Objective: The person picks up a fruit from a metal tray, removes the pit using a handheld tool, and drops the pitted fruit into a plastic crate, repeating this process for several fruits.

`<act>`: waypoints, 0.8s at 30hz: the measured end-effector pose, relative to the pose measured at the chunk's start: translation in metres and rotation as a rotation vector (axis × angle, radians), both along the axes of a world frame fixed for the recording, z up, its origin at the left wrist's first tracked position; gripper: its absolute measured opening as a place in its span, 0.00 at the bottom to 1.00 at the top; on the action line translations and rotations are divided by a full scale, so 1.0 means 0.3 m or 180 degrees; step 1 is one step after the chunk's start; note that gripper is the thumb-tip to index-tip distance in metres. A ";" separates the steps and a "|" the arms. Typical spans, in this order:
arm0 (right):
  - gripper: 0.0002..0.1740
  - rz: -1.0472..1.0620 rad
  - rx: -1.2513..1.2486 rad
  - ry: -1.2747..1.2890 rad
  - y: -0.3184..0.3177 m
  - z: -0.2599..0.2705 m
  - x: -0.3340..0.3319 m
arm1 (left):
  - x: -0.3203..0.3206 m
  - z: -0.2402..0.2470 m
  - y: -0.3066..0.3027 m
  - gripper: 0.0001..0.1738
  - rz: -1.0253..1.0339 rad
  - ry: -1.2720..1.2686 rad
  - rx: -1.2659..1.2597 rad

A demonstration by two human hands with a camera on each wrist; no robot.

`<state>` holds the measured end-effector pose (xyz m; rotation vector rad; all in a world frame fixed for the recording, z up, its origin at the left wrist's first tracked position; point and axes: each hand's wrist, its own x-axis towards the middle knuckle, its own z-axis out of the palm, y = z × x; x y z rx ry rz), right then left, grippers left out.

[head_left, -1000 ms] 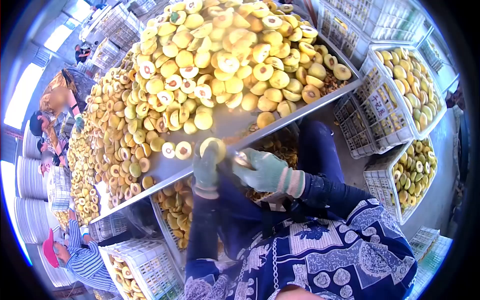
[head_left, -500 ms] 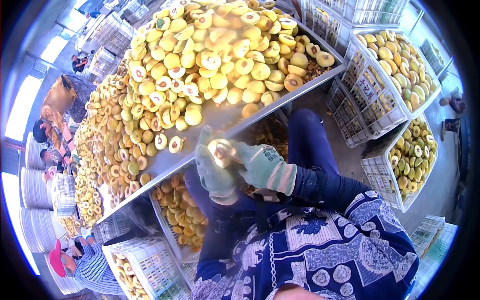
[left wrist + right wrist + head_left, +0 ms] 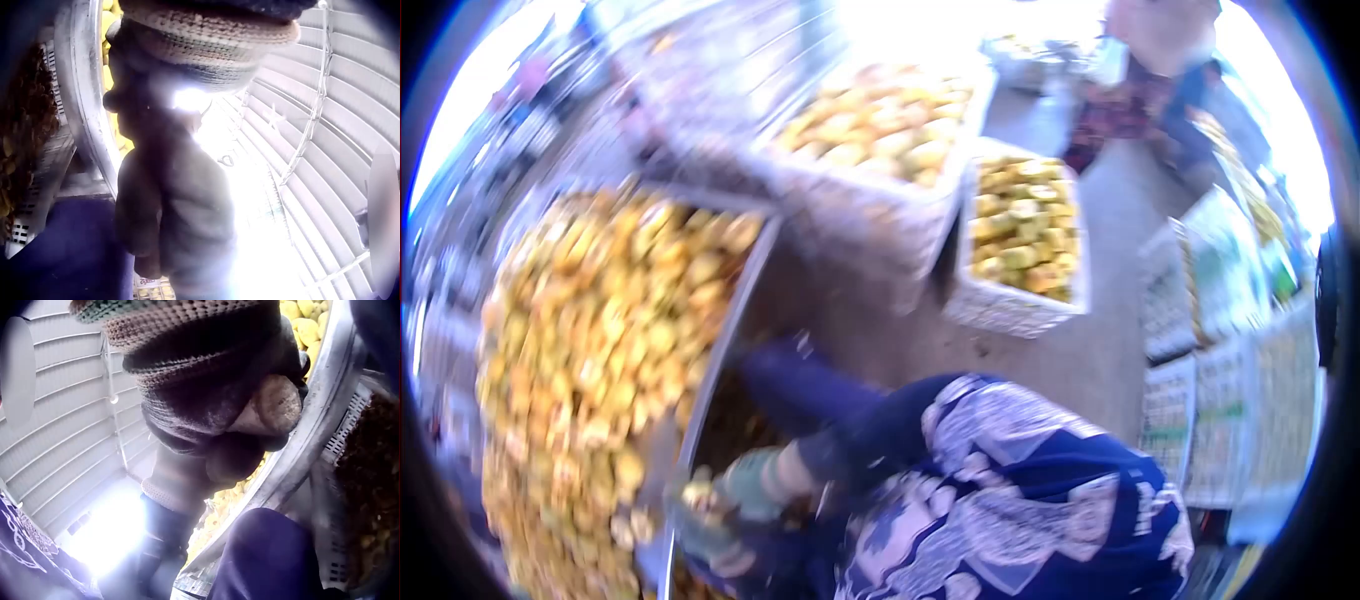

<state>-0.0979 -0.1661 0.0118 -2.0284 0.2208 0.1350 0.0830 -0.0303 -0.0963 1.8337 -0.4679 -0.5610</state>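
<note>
Blur softens the head view. My gloved left hand point(image 3: 708, 540) is beside the tray's metal edge, with a pale yellow fruit piece point(image 3: 700, 492) at its fingers; the grip's detail is smeared. In the left wrist view the left hand point(image 3: 175, 200) is dark against glare, fingers curled, and the fruit is hidden. Close by, my gloved right hand point(image 3: 752, 485) meets the same fruit. The right wrist view shows the right hand point(image 3: 194, 403) gripping a handle point(image 3: 275, 406) with a round, worn end; the tool's other end is out of sight.
A metal-edged tray point(image 3: 725, 345) heaped with yellow fruit halves point(image 3: 600, 330) lies on the left. White crates of fruit stand ahead, one point(image 3: 1022, 318) on the floor. Stacked crates point(image 3: 1165, 420) are at right. A person point(image 3: 1115, 110) is at the upper right.
The head view has swung to the right, so the tray now lies at left and more floor shows. Both hands appear lower and further left, still together at the fruit.
</note>
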 end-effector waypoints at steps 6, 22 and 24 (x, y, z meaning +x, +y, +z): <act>0.14 -0.0604 0.1130 -0.0211 0.014 -0.063 -0.020 | -0.092 0.014 -0.046 0.28 -0.0867 -0.2225 -0.1375; 0.14 0.0693 -0.0154 0.0233 -0.006 -0.018 -0.052 | -0.130 -0.028 -0.006 0.20 -0.0816 -0.0591 -0.1158; 0.06 0.0213 0.1864 0.0671 -0.027 0.032 -0.102 | -0.354 0.194 -0.105 0.20 -0.0358 -0.2947 -0.1279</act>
